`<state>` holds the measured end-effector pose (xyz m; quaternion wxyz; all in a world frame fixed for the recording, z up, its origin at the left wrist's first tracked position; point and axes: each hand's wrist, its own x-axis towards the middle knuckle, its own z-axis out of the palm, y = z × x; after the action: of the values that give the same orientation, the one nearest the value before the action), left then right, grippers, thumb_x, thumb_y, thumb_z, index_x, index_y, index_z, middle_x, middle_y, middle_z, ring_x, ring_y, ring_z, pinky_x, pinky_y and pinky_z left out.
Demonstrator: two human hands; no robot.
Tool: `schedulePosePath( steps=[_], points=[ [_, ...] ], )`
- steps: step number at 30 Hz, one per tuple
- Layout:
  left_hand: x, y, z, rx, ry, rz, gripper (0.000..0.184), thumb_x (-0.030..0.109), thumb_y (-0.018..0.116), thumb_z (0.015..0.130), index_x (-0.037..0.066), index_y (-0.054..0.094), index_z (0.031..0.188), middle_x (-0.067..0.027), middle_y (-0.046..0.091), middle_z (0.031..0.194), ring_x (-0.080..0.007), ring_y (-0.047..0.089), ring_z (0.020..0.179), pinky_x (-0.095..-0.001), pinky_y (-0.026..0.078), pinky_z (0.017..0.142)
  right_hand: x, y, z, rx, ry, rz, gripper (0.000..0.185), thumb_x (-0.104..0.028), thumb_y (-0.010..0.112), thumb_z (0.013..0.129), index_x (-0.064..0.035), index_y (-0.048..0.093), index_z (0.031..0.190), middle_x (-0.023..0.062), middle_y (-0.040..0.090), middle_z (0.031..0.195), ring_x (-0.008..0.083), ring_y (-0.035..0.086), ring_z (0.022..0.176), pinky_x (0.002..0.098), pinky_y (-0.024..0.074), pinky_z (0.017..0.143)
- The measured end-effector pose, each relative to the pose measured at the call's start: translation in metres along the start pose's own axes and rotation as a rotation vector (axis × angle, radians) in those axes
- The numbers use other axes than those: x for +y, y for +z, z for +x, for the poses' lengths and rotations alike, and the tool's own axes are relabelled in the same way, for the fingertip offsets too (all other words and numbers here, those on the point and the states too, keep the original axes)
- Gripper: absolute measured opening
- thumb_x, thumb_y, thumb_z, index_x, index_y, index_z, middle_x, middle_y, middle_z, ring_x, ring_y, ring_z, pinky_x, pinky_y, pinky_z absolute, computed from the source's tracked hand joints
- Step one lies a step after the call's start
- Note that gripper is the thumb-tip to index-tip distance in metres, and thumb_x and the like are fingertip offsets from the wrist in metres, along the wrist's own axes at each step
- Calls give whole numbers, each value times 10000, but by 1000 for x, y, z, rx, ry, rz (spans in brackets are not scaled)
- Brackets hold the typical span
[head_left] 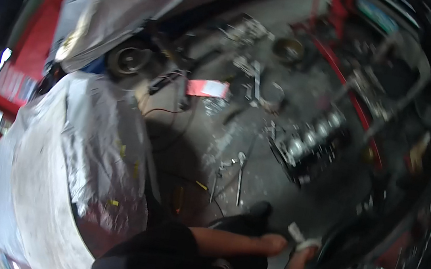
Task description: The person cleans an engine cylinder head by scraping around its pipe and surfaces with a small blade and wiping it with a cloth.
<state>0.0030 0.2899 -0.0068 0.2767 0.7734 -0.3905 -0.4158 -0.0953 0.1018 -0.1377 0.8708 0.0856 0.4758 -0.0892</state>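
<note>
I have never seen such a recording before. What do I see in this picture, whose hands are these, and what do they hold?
There is no robot here. A person wears one camera on the head, so this single picture looks down at their own bare hands. The left hand is near the right hand, which seems to hold a white object; blur hides what it is. On the floor lie long metal tools, a red and white item and what looks like an engine block. At the picture's left are large pale covers.
</note>
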Motion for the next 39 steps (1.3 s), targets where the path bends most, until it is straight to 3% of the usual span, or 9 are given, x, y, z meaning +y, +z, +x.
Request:
schedulePosePath(
  steps=[4, 7, 11, 13, 17, 21, 30, 33, 39],
  points=[
    [27, -69, -20, -409, -371, -876, 305, 234, 481, 1034, 13, 621, 1191, -78, 638, 785, -145, 625, 683, -294, 517, 682, 42, 70, -105, 178, -258, -335, 329, -356, 513, 1017, -81, 621, 1160, 67, 674, 1065, 208, 666, 937, 388, 549, 830],
    [25, -39, 11, -563, -420, -1034, 259, 251, 483, 1036, 15, 591, 1043, -73, 612, 736, -176, 589, 617, -303, 484, 623, 60, 13, -75, 148, -211, -307, 379, -404, 526, 1000, -57, 629, 1115, 64, 653, 936, 192, 637, 844, 355, 529, 721],
    [-73, 27, 1, -314, -41, -2, 255, 255, 546, 978, 38, 672, 931, -140, 640, 712, -210, 642, 649, -382, 486, 616, 13, -6, -111, 767, -820, -1128, 394, -343, 568, 969, -11, 590, 1181, 158, 670, 1075, 263, 666, 941, 352, 519, 744],
    [-99, 42, 4, -249, -557, -308, 201, 226, 582, 945, 64, 695, 912, -181, 648, 738, -233, 664, 644, -408, 486, 600, -17, -3, -165, 819, -928, -1440, 327, -249, 658, 896, -28, 610, 1132, 149, 660, 1057, 312, 666, 897, 373, 532, 712],
    [-18, 57, 83, -213, -494, -1008, 202, 184, 556, 1007, 72, 565, 839, 23, 483, 628, -76, 445, 524, -242, 385, 491, -79, -24, -213, 666, -1189, -2392, 313, -186, 755, 710, -100, 658, 995, 82, 624, 896, 294, 649, 794, 409, 542, 659],
    [86, 78, 178, -513, -100, -1356, 230, 139, 482, 1018, 36, 556, 827, -24, 569, 708, -104, 489, 623, -262, 391, 583, -114, -26, -195, 708, -1320, -2569, 329, -281, 766, 723, -79, 653, 957, 98, 611, 860, 303, 631, 726, 395, 519, 602],
    [134, 114, 223, -724, 51, -1424, 283, 185, 515, 1041, 28, 563, 810, 28, 496, 668, -55, 411, 589, -243, 362, 530, -112, -31, -182, 984, -1165, -2660, 393, -440, 763, 661, -129, 688, 887, 38, 632, 842, 224, 631, 653, 354, 499, 551],
    [137, 99, 214, -801, 14, -1582, 303, 201, 518, 1044, 27, 551, 798, 31, 468, 645, -51, 392, 586, -247, 356, 507, -109, -15, -180, 1107, -674, -2565, 430, -502, 751, 674, -149, 681, 911, 47, 651, 870, 222, 654, 774, 363, 510, 609],
    [136, 114, 197, -811, -77, -1554, 283, 215, 539, 1034, 41, 564, 811, 42, 467, 658, -42, 401, 600, -233, 357, 516, -97, -26, -171, 1214, -504, -2555, 488, -510, 663, 766, -194, 640, 1136, 24, 648, 1095, 251, 641, 1009, 373, 515, 799]
  ],
)
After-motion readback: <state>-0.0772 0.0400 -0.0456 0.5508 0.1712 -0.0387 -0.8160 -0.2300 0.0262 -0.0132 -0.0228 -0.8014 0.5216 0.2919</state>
